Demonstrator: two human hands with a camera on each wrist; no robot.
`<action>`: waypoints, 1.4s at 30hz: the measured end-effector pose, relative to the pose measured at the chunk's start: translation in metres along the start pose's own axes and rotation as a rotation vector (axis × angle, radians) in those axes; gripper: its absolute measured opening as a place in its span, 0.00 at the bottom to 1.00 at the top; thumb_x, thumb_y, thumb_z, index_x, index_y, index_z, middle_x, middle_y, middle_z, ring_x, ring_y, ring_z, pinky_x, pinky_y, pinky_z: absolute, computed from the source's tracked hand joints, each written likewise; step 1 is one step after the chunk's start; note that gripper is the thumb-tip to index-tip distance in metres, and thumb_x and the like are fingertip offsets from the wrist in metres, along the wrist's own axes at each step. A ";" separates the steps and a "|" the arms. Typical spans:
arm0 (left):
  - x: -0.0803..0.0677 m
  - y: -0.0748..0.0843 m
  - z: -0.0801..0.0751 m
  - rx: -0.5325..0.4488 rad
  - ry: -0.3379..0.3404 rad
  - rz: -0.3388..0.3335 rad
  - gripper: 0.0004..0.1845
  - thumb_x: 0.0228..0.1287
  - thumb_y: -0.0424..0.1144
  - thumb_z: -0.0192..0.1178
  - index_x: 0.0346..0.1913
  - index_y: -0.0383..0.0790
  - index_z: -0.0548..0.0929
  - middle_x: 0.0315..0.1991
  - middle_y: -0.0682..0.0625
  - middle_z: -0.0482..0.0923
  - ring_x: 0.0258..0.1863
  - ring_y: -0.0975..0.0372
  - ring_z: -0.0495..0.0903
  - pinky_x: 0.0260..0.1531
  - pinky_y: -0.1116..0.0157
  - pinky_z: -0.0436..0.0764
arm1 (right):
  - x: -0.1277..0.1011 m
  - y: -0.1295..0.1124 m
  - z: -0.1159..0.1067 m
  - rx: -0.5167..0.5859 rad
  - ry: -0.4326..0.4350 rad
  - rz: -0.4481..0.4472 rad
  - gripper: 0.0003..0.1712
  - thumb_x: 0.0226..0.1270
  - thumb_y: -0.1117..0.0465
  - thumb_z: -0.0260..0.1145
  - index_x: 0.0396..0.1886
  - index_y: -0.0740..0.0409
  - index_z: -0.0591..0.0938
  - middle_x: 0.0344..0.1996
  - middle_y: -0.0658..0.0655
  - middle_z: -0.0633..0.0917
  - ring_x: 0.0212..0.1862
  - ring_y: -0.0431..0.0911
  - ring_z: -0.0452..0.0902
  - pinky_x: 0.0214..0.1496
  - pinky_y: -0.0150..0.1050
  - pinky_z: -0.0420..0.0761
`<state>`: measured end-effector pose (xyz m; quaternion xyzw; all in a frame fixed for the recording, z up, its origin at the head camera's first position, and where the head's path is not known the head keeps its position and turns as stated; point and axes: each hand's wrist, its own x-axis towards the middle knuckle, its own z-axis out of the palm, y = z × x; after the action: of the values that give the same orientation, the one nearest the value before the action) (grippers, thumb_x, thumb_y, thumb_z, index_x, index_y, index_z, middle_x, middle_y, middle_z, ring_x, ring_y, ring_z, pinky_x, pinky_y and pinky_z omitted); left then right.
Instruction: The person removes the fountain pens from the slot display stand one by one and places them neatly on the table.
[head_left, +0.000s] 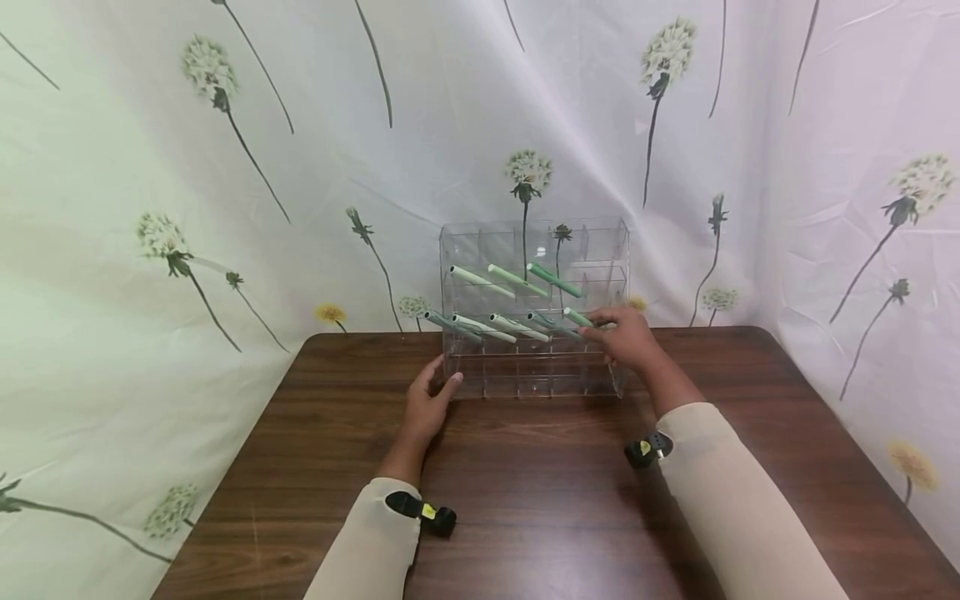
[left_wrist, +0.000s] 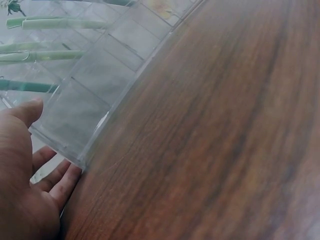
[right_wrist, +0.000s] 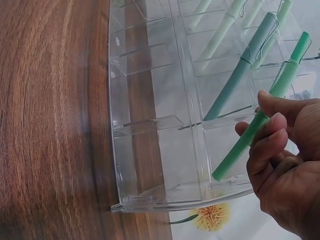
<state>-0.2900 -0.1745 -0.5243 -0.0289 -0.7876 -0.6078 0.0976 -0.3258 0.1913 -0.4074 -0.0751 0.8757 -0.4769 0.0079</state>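
A clear plastic rack (head_left: 534,367) with tiers of small compartments stands at the table's back, several pens lying slanted in two tiers. My right hand (head_left: 624,335) is at its right side, pinching a green pen (right_wrist: 235,155) between thumb and fingers. That pen lies in the rightmost column, its lower end inside the rack, beside a grey-teal pen (right_wrist: 242,65). At the rack's lower left corner, my left hand (head_left: 429,407) touches the side, thumb (left_wrist: 34,111) at the front edge and straight fingers (left_wrist: 67,182) along the outside.
The upper tier holds a pale pen (head_left: 483,282), a light green pen (head_left: 517,280) and a darker green pen (head_left: 553,279). A brown wooden table (head_left: 525,500) lies under the rack. Behind it hangs a white curtain (head_left: 450,150) with dandelion prints.
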 end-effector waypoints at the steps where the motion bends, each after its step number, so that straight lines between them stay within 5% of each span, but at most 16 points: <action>1: 0.000 0.000 0.000 -0.001 0.000 0.004 0.32 0.80 0.46 0.67 0.81 0.44 0.73 0.76 0.36 0.76 0.76 0.41 0.77 0.75 0.40 0.75 | 0.000 0.000 0.000 0.007 0.006 0.001 0.21 0.80 0.60 0.71 0.66 0.63 0.87 0.61 0.71 0.83 0.18 0.41 0.74 0.23 0.41 0.82; 6: 0.000 0.001 0.001 -0.003 -0.001 0.007 0.32 0.81 0.46 0.67 0.81 0.44 0.73 0.76 0.36 0.77 0.75 0.42 0.78 0.74 0.41 0.76 | 0.000 -0.002 0.000 0.034 0.039 0.018 0.20 0.78 0.62 0.72 0.65 0.63 0.88 0.58 0.70 0.85 0.16 0.40 0.73 0.23 0.44 0.83; 13: -0.001 0.002 0.001 -0.004 0.007 0.007 0.31 0.81 0.45 0.67 0.81 0.43 0.74 0.75 0.36 0.78 0.75 0.42 0.78 0.73 0.42 0.77 | 0.000 -0.007 0.001 0.117 0.082 0.058 0.18 0.77 0.60 0.73 0.61 0.63 0.89 0.38 0.66 0.87 0.14 0.40 0.71 0.20 0.39 0.79; 16: -0.001 0.002 0.001 -0.004 0.011 0.015 0.31 0.80 0.45 0.67 0.80 0.43 0.74 0.74 0.36 0.79 0.74 0.42 0.79 0.73 0.42 0.77 | -0.001 -0.010 -0.001 0.113 0.102 0.049 0.18 0.78 0.59 0.72 0.62 0.61 0.89 0.42 0.69 0.90 0.15 0.41 0.72 0.21 0.41 0.81; 21: -0.001 -0.001 0.001 0.003 0.012 0.010 0.32 0.80 0.45 0.67 0.81 0.42 0.74 0.73 0.35 0.80 0.73 0.42 0.80 0.71 0.42 0.78 | -0.003 -0.018 -0.004 0.028 0.146 -0.005 0.19 0.80 0.58 0.71 0.63 0.61 0.89 0.59 0.69 0.89 0.42 0.51 0.84 0.46 0.47 0.86; 24: 0.000 -0.002 0.001 0.004 0.017 0.002 0.32 0.80 0.46 0.68 0.81 0.43 0.74 0.73 0.36 0.80 0.73 0.42 0.80 0.71 0.42 0.78 | -0.004 -0.024 -0.006 0.001 0.167 -0.048 0.20 0.79 0.58 0.72 0.63 0.63 0.89 0.64 0.68 0.85 0.63 0.57 0.80 0.61 0.53 0.81; 26: -0.001 -0.001 0.001 0.007 0.018 0.000 0.32 0.80 0.46 0.68 0.81 0.43 0.73 0.73 0.35 0.80 0.73 0.42 0.80 0.71 0.42 0.78 | -0.006 -0.027 -0.008 0.004 0.171 -0.064 0.20 0.79 0.58 0.72 0.63 0.64 0.89 0.65 0.67 0.84 0.67 0.61 0.78 0.65 0.57 0.80; 37: -0.001 0.002 0.001 0.017 0.015 -0.002 0.32 0.81 0.47 0.67 0.81 0.45 0.73 0.75 0.39 0.79 0.73 0.45 0.80 0.71 0.44 0.79 | -0.014 -0.044 -0.012 0.119 0.291 -0.190 0.18 0.81 0.59 0.71 0.63 0.63 0.88 0.58 0.63 0.82 0.67 0.58 0.80 0.72 0.62 0.82; 42: -0.001 0.003 0.000 0.010 0.016 -0.001 0.32 0.80 0.46 0.67 0.80 0.43 0.74 0.73 0.37 0.80 0.73 0.43 0.80 0.73 0.43 0.78 | -0.020 -0.050 -0.011 0.083 0.368 -0.281 0.16 0.81 0.60 0.70 0.60 0.65 0.89 0.49 0.58 0.83 0.59 0.50 0.82 0.61 0.47 0.89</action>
<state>-0.2881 -0.1736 -0.5214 -0.0234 -0.7897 -0.6043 0.1038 -0.3005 0.1766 -0.3609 -0.1076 0.8231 -0.5144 -0.2152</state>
